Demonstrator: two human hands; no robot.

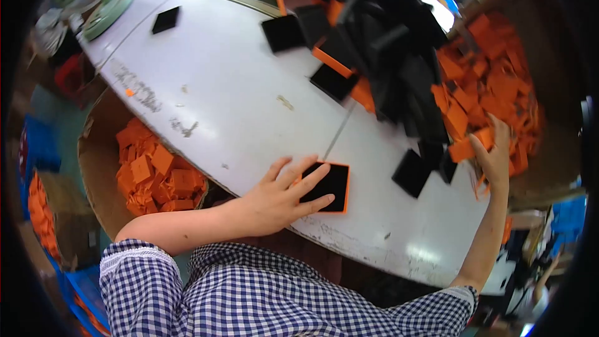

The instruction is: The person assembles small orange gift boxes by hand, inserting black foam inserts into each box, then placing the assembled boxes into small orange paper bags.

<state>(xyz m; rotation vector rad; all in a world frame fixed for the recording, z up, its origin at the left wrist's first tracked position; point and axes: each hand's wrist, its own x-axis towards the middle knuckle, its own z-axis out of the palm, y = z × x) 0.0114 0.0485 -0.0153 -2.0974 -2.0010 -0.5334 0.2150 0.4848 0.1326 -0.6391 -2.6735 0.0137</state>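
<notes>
My left hand (pixel 277 198) lies with its fingers spread on a shallow orange box with a black inside (pixel 337 184), near the table's front edge. At the right side, my right hand (pixel 497 159) pinches a small orange box (pixel 469 145) between thumb and fingers, beside a large carton of similar orange boxes. Between the two hands, a flat black piece (pixel 412 173) lies on the white table (pixel 231 87). Beyond it rises a blurred heap of black pieces (pixel 393 56) mixed with some orange ones.
A carton (pixel 97 143) of orange boxes stands below the table's left edge. The large carton (pixel 549 68) of orange pieces is at the right. A single black piece (pixel 166 20) lies at the far left of the table, near a pale green fan (pixel 109 15).
</notes>
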